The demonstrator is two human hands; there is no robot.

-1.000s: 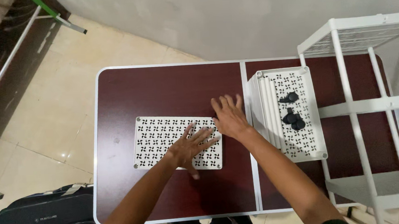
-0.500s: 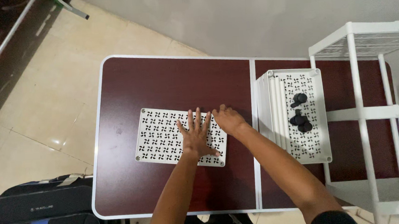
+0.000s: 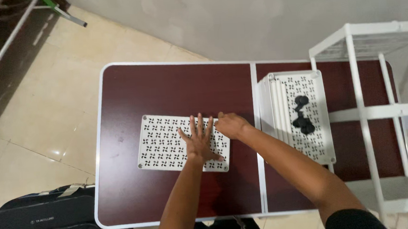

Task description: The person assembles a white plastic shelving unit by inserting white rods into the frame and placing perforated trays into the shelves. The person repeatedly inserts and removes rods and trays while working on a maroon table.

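Dark red folding counter (image 3: pixel 164 88): white perforated panel (image 3: pixel 161 140) lies flat near centre. Stack of like panels (image 3: pixel 279 110) with black knobs (image 3: pixel 302 118) sits at right, beside white rack (image 3: pixel 369 114).

Left hand (image 3: pixel 198 140): fingers splayed, palm flat on panel; press evenly to stop sliding.

Right hand (image 3: pixel 232 125): fingers curled at panel's upper right corner; grip not discernible. Lift by edge, not by perforations.

- We see a dark maroon folding table with a white rim (image 3: pixel 102 135) at the centre.
- At three o'clock stands a white metal shelving rack (image 3: pixel 360 114).
- A plain pale grey wall (image 3: pixel 236 18) fills twelve o'clock.
- Glossy cream floor tiles (image 3: pixel 42 100) spread at nine o'clock.
- A black suitcase (image 3: pixel 40 219) lies at seven o'clock.
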